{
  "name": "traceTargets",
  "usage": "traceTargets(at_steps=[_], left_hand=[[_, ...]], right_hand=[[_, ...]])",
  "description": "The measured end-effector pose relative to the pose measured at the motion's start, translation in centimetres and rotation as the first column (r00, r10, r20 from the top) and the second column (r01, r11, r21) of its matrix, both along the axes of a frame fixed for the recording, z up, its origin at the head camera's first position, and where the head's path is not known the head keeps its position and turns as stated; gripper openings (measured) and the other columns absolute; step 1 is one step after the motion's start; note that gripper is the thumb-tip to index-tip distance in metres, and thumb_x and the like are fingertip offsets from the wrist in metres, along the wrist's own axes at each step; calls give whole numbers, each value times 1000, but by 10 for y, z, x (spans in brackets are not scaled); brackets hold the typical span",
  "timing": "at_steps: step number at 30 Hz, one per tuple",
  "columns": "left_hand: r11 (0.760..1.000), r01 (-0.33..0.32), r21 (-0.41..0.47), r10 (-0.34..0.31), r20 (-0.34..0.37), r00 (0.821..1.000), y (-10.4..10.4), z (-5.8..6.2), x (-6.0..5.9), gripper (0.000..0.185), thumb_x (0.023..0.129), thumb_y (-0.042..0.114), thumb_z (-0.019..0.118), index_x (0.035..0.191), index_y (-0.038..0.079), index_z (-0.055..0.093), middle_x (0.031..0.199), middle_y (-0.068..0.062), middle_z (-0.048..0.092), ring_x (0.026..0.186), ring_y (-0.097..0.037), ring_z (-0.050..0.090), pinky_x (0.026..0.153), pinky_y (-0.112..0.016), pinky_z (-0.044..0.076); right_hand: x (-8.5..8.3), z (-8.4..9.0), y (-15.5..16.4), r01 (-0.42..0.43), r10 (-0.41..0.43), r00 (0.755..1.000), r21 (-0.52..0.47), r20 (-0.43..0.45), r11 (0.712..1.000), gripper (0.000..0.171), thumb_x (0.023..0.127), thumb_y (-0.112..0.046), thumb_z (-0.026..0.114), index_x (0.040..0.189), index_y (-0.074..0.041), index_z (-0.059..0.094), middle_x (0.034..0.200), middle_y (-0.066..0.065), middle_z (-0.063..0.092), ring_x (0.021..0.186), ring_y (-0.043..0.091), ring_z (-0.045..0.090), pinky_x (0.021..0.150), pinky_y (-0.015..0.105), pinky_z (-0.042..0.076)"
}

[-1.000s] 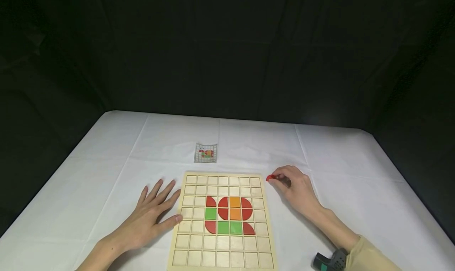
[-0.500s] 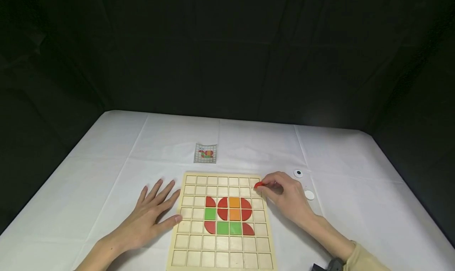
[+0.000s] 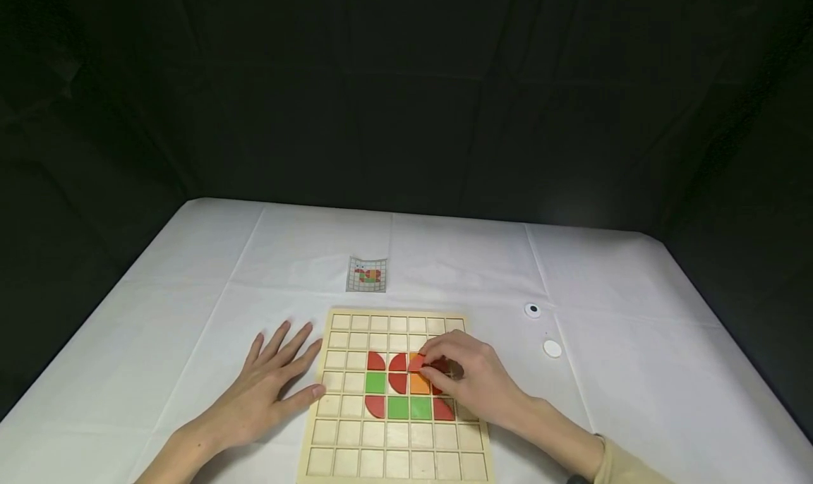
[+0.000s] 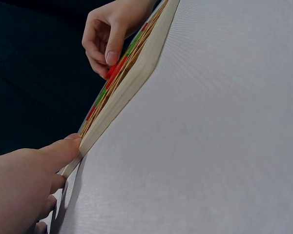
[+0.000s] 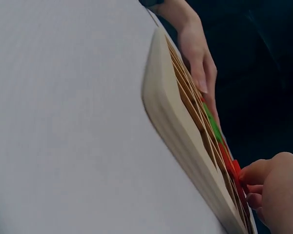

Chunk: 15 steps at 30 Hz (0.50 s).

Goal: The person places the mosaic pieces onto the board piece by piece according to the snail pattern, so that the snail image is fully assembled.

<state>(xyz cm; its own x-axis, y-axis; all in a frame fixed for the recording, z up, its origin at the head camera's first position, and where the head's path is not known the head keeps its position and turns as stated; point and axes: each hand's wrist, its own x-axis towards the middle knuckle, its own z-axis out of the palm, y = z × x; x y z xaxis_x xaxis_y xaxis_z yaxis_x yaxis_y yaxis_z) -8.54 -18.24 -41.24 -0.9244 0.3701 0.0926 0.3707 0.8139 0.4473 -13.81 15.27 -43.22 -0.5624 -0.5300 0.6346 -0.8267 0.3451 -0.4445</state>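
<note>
A square wooden grid board (image 3: 352, 434) lies on the table, with red quarter-round, green square and orange square tiles set in its middle cells. My right hand (image 3: 473, 371) pinches a red tile (image 3: 416, 363) between thumb and fingertips, just over the upper orange square; its full shape is partly covered. The right wrist view has this red tile (image 5: 237, 168) at the fingertips, close above the board. My left hand (image 3: 269, 392) lies spread beside the board's left edge, its thumb (image 4: 68, 146) resting on the rim.
Behind the board lies a small picture card (image 3: 366, 275) printed with a coloured grid pattern. To the right on the white cloth are a round eye tile (image 3: 532, 310) and a plain white disc (image 3: 552, 348). Black curtains stand around the table.
My right hand has carried the red tile left from beside the board to over its coloured middle. The eye tile and white disc have come into sight. My left hand stays put.
</note>
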Motion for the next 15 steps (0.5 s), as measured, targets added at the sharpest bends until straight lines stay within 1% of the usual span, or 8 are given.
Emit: traceTargets(at_steps=[2, 6, 10, 15], left_hand=[[1000, 1, -1, -1, -2, 1000, 0, 0, 0, 69, 97, 56, 54, 151, 14, 45, 165, -5, 26, 154, -37, 9, 121, -63, 1], [1000, 5, -2, -5, -4, 1000, 1, 0, -1, 69, 97, 56, 54, 151, 14, 45, 165, -5, 26, 154, -37, 10, 121, -63, 1], [1000, 5, -2, -5, -1, 1000, 1, 0, -2, 70, 97, 57, 55, 151, 14, 45, 165, -5, 26, 154, -37, 9, 121, -63, 1], [1000, 5, -1, -5, 5, 1000, 1, 0, -2, 70, 97, 57, 55, 151, 13, 45, 165, -5, 26, 154, -38, 9, 120, -64, 1]], right_hand=[[1, 2, -4, -17, 17, 1000, 18, 1, 1000, 21, 79, -3, 83, 92, -15, 72, 98, -4, 73, 88, 8, 64, 73, 15, 53], [2, 6, -12, -43, 40, 999, 65, 35, 997, 15, 83, -7, 81, 92, -15, 72, 99, -7, 73, 90, 7, 64, 77, 15, 53], [1, 9, -24, -68, 63, 996, 102, 57, 992, 12, 84, -9, 80, 92, -15, 72, 97, -7, 73, 88, 6, 63, 76, 14, 52], [-1, 13, -41, -73, 67, 997, 159, 42, 985, 10, 85, -11, 80, 91, -13, 73, 94, -7, 73, 85, 5, 62, 73, 11, 50]])
